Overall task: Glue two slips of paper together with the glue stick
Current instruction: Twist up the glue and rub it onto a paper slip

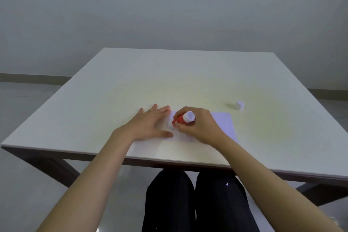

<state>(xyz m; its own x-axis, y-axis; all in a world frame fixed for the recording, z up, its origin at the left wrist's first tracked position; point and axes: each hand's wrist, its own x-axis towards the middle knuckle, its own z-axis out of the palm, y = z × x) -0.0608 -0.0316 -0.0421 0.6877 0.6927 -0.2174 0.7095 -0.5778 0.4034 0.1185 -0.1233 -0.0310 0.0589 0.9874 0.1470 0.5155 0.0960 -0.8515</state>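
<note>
Right hand grips glue stick, hiding paper; left hand flat, grip wide.

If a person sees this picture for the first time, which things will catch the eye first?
The red glue stick stands out, held tilted in the right hand with its tip down on white paper near the table's front edge. The left hand lies flat beside it, and a white cap stands alone to the right.

Left hand lies flat, palm down, fingers spread, near the bench's front edge; right hand just beside it, fingers curled closed, wrist bent; both forearms bare.
</note>
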